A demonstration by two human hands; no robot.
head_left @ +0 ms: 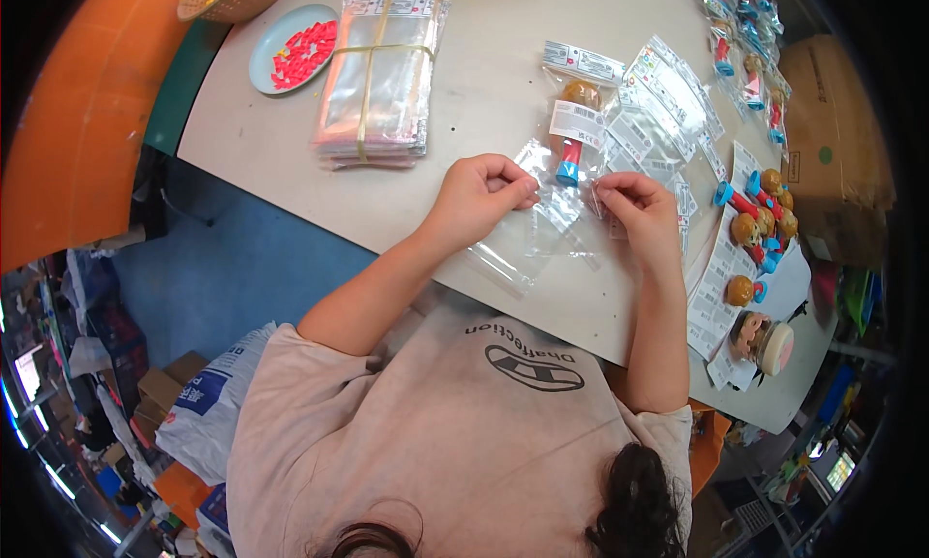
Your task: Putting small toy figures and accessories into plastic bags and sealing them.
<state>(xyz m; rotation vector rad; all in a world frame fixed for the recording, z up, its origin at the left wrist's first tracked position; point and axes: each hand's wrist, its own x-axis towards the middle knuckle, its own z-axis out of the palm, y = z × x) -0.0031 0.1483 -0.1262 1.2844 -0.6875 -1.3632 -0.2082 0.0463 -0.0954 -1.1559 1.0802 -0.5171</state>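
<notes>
In front of me on the table lies a clear plastic bag with a printed strip across its far end. Inside it is a toy with a brown ball-shaped head, a red handle and a blue end. A white label covers part of the toy. My left hand is closed, thumb and forefinger pinched at the bag's left near edge. At the opposite edge, my right hand pinches the film the same way. Another clear bag lies flat near the table's front edge.
Flat printed bags overlap just right. A banded bag stack sits left, beside a plate of red pieces and a basket. Loose toys, label sheets and a jar lie right; bagged toys lie far right.
</notes>
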